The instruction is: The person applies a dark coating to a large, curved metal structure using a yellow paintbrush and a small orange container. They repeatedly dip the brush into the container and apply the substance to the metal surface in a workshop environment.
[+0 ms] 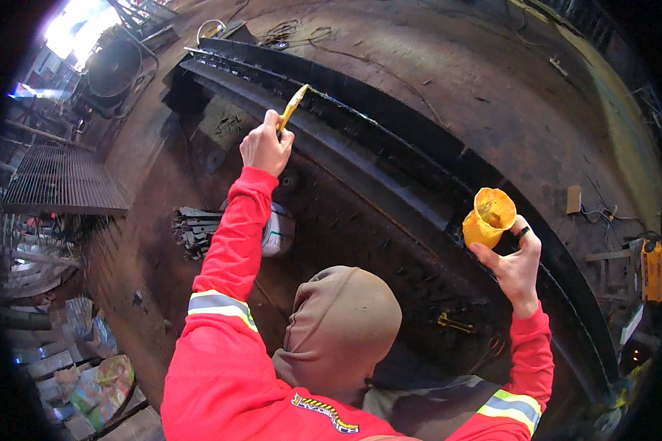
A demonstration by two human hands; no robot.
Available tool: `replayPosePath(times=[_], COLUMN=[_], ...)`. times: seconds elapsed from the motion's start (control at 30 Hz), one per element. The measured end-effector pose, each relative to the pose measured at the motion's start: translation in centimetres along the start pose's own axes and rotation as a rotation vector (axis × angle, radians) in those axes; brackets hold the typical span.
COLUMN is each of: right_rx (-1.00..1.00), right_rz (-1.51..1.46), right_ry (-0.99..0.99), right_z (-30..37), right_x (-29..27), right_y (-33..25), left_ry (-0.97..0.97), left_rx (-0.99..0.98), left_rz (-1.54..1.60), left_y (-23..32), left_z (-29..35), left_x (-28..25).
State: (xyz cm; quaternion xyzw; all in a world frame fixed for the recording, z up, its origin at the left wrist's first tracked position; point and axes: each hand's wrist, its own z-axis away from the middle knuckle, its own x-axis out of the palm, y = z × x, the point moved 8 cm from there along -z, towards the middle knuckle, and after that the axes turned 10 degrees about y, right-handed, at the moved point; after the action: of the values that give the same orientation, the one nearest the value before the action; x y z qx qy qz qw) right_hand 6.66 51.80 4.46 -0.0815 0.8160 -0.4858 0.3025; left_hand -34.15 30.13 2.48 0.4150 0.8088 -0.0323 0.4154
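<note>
My left hand (265,151) is closed around a paintbrush (294,104) with a yellow-coated end. Its tip is at a long black steel beam (390,180), beside a thin pale line running along a seam; whether it touches cannot be told. In my right hand (518,268) is a yellow, paint-smeared cup (478,229), tilted so its open mouth shows. A little brownish-yellow stuff sits inside the cup. My fingers and thumb wrap its lower side, above the beam's right half. Both my arms are in red sleeves with reflective bands.
A pile of flat metal pieces (195,229) lies beside a white container (278,234). Below the beam lies a yellow tool (454,323). A metal grating (62,176) stands left, above stacked scrap. Cables (368,59) trail across the far floor; an orange-yellow case (652,270) is at right.
</note>
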Motion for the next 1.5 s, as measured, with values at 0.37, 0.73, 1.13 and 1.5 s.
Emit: replayPosePath(times=[0.37,0.73,1.13,1.5], right_rx=[-0.015,-0.022,-0.045,-0.028], right_rz=[0.023,0.013,0.036,0.049], right_ry=[0.008,0.016,0.023,0.015], right_z=[-0.1,0.0,0.0,0.0], right_x=[-0.3,-0.1,-0.4,-0.3], right_y=[-0.2,-0.4,0.0,0.1], left_ry=[0.004,0.074,0.082,-0.181], left_rx=[0.009,-0.586,-0.212,0.047], left_rz=[0.413,0.766,0.689,0.318], left_y=[2.7,-0.1,0.5,-0.9], left_z=[1.9,10.0,3.6,-4.4], left_x=[-0.5,4.1,-1.7,1.1])
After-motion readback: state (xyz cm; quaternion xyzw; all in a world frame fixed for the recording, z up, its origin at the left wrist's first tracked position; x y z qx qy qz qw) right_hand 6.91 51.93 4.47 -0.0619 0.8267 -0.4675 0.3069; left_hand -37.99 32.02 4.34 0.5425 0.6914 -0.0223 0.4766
